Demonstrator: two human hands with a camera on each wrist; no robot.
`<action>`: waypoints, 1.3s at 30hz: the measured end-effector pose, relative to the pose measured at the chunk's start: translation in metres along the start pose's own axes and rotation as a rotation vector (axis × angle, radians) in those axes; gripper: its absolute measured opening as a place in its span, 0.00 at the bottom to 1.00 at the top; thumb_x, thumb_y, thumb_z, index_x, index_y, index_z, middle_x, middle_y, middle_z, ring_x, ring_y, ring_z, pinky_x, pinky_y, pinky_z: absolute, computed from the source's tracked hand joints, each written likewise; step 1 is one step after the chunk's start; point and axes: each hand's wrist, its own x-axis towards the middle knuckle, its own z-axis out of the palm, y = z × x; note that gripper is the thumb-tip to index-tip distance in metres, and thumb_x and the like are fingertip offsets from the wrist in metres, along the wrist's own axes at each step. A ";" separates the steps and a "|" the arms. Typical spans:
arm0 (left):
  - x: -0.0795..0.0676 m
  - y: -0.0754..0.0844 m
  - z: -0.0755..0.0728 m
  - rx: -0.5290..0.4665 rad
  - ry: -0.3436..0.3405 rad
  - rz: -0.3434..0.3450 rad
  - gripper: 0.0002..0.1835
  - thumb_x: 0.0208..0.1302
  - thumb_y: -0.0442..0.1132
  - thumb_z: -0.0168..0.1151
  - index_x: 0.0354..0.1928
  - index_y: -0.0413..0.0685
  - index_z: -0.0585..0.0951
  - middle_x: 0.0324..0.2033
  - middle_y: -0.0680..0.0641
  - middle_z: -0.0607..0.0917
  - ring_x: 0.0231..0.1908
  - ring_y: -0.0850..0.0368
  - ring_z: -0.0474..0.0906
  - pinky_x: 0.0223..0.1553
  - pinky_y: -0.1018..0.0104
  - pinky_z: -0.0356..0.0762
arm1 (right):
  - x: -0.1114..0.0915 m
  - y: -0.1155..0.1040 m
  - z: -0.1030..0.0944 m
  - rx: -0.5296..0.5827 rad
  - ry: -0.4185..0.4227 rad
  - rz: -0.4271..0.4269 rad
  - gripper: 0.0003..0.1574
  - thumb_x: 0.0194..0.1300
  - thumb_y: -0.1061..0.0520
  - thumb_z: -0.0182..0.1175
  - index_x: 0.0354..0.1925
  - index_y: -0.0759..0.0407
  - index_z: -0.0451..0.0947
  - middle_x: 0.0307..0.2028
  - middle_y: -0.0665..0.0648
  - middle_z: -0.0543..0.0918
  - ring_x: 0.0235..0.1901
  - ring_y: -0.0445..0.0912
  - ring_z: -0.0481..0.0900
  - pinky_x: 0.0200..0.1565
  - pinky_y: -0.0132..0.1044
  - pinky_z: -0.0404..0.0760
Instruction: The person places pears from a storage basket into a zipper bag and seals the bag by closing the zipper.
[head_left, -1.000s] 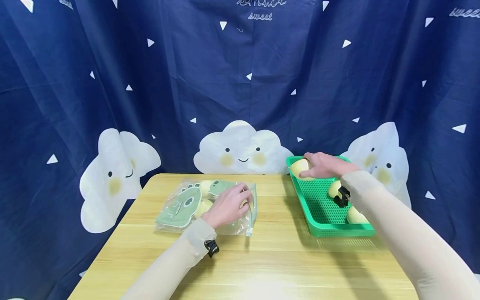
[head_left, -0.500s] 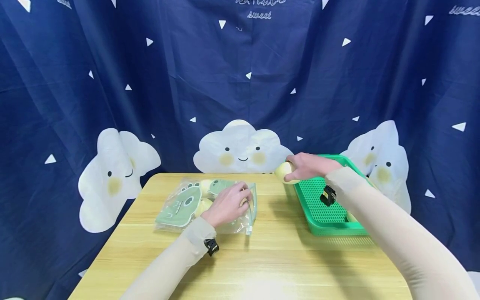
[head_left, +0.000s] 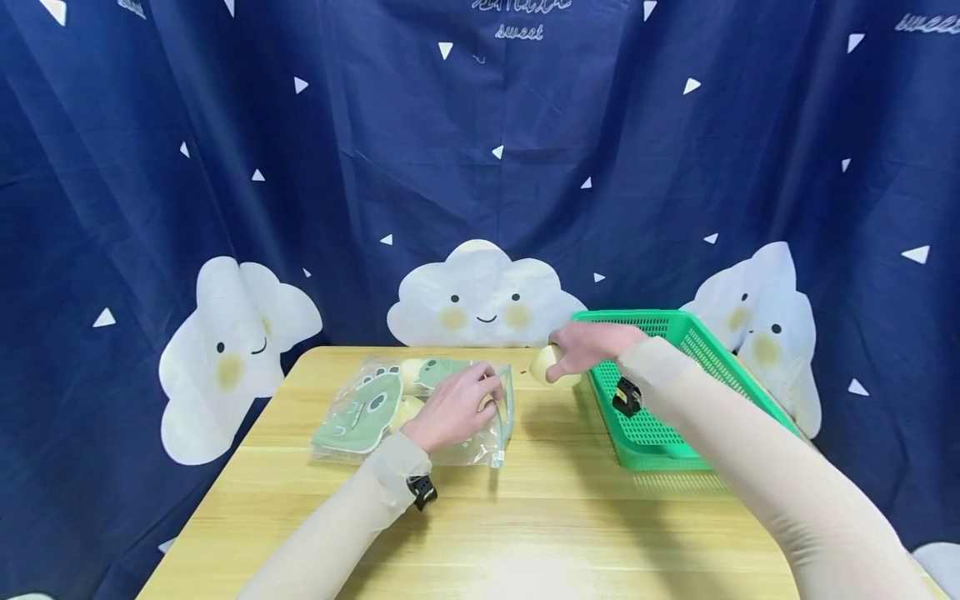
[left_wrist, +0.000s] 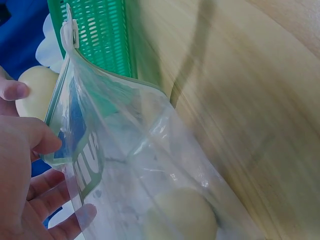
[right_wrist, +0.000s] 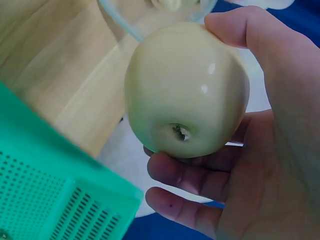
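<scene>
Your smooth, round, yellowish fruit [right_wrist: 185, 85] is above the wooden worktop [head_left: 480, 512], right grip [head_left: 592, 346] curled round it; probably firm and slippery, it's best cupped by the sides. Your left grip [head_left: 456, 408] pinches the clear, green-printed plastic bag [head_left: 363, 417].

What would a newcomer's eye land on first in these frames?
Probably the navy curtain with its smiling clouds, which fills the background behind the table. Next, the bright green basket on the table's right side, and the pale fruit held by the right hand between basket and bag. On the left, the left hand grips the clear bag, with similar fruit inside.
</scene>
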 end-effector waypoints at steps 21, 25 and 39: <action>-0.001 -0.002 -0.005 0.002 0.005 -0.019 0.06 0.62 0.38 0.59 0.39 0.55 0.83 0.47 0.55 0.78 0.37 0.60 0.74 0.36 0.66 0.75 | 0.040 -0.036 0.035 -0.123 -0.055 -0.081 0.24 0.56 0.32 0.64 0.26 0.49 0.72 0.22 0.46 0.74 0.22 0.40 0.69 0.27 0.32 0.70; -0.002 -0.003 -0.004 0.012 0.007 -0.019 0.06 0.62 0.38 0.59 0.39 0.56 0.82 0.47 0.55 0.78 0.37 0.61 0.74 0.36 0.67 0.75 | 0.044 -0.040 0.042 -0.098 -0.074 -0.065 0.25 0.56 0.31 0.64 0.25 0.47 0.72 0.22 0.45 0.74 0.22 0.40 0.69 0.26 0.32 0.69; -0.004 -0.002 -0.009 0.029 0.039 0.003 0.05 0.61 0.38 0.58 0.37 0.57 0.81 0.45 0.55 0.78 0.34 0.62 0.73 0.33 0.69 0.73 | 0.057 -0.051 0.064 -0.008 -0.062 -0.125 0.27 0.61 0.29 0.60 0.30 0.49 0.75 0.22 0.47 0.76 0.19 0.39 0.72 0.23 0.32 0.73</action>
